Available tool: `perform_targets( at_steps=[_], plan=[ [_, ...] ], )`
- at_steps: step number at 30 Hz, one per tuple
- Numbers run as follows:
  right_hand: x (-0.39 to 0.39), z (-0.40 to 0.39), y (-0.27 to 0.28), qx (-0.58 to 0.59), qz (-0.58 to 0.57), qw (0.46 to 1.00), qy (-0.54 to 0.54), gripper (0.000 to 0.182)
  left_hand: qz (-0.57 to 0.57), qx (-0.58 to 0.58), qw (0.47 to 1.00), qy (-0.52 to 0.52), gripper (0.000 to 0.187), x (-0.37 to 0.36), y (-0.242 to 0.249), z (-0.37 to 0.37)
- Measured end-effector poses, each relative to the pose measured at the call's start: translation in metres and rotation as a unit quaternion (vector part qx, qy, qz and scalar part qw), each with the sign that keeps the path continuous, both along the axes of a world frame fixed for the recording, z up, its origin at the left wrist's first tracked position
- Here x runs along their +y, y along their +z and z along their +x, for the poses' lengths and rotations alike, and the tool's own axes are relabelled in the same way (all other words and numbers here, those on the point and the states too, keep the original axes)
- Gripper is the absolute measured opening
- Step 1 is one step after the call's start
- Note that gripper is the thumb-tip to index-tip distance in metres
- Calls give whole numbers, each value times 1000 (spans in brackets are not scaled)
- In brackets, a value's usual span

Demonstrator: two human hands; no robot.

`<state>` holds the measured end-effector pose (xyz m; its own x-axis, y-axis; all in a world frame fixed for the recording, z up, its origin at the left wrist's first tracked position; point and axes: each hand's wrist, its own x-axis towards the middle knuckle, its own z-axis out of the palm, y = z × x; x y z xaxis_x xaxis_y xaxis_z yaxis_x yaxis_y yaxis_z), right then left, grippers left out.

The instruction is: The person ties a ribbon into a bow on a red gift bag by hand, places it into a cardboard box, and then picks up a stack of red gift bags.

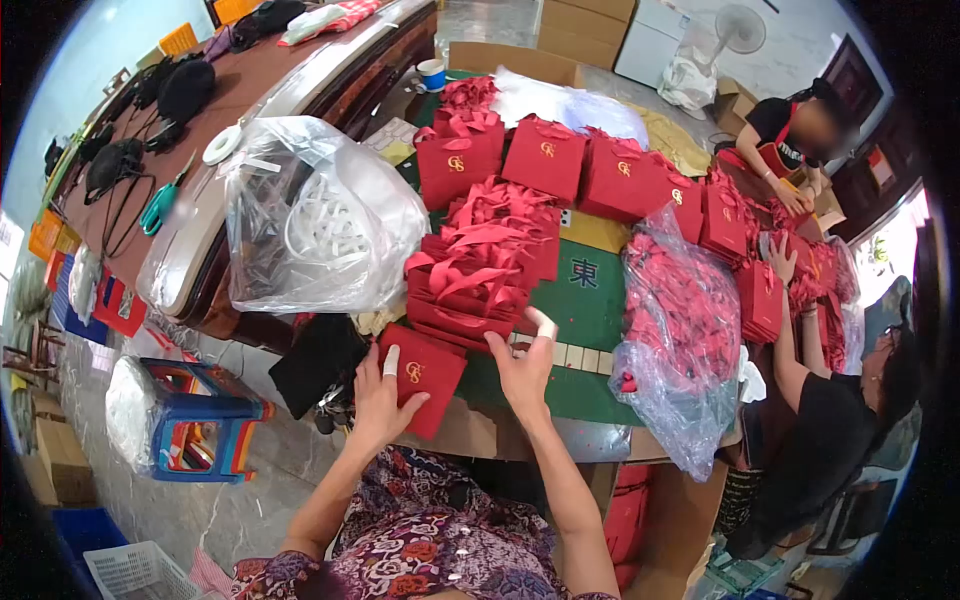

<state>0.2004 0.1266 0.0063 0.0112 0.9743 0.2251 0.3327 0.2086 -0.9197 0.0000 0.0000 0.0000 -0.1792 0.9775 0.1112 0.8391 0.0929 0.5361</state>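
My left hand [381, 406] holds a small red gift bag [428, 375] with a gold logo at the table's near edge. Its thumb and a white-wrapped finger lie on the bag's front. Thumb and fingers apart, my right hand [526, 366] is at the near right corner of a row of red gift bags [462, 318]. White wrapping covers one of its fingertips too. Red ribbon handles [490, 235] spill over the tops of that packed row. More red bags with gold logos [545, 160] stand upright behind it.
A clear plastic bag of white cord [330, 225] sits left of the stack. Another clear bag, full of red ribbons [680, 320], lies to the right. Two co-workers [835, 440] handle red bags at the right. A stool [205, 420] stands at the left.
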Motion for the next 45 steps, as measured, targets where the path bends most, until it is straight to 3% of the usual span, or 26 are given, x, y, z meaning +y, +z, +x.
perform_targets(
  at_steps=[3,5,8,12,14,17,21,22,27,29,31,34,39,41,43,45],
  plan=[
    [-20,3,1,-13,26,996,-79,46,6,46,999,13,89,-1,-3,2],
    [-39,10,-7,-38,-90,995,-11,37,-2,52,998,23,88,-4,-4,12],
    [-54,1,-19,-105,-49,991,71,35,-28,24,999,26,86,-5,6,28],
    [-56,0,-25,-120,-45,991,39,34,-15,25,999,18,83,-9,9,41],
    [-56,10,-22,-51,-60,996,31,28,-16,21,1000,1,82,-11,7,47],
    [-62,43,-20,-92,-68,993,32,21,-20,-1,999,-30,79,-9,14,62],
    [-73,92,-7,-109,-86,990,-31,15,-35,-32,993,-108,76,-10,10,89],
    [-73,102,-8,-122,-15,990,-72,12,-44,-20,991,-128,76,-9,9,96],
    [-59,152,-5,-197,14,942,-270,23,-51,-2,983,-174,74,-4,7,111],
    [-52,160,-9,-183,-27,942,-282,29,-42,2,983,-176,73,-1,11,112],
    [-44,167,-28,-295,56,912,-280,30,-33,5,984,-177,72,0,12,111],
    [-45,165,-26,-256,48,932,-253,23,-26,-19,985,-167,69,1,12,109],
    [-74,131,-6,-212,113,963,-121,15,-23,-170,967,-187,49,7,8,109],
    [-92,118,0,-236,65,968,-49,14,-24,-188,962,-199,41,15,7,115],
    [-101,108,4,-240,82,967,-1,16,-171,-469,855,-141,42,24,-12,127],
    [-105,104,5,-261,65,961,65,18,-158,-511,829,-162,42,35,-22,135]
  ],
)
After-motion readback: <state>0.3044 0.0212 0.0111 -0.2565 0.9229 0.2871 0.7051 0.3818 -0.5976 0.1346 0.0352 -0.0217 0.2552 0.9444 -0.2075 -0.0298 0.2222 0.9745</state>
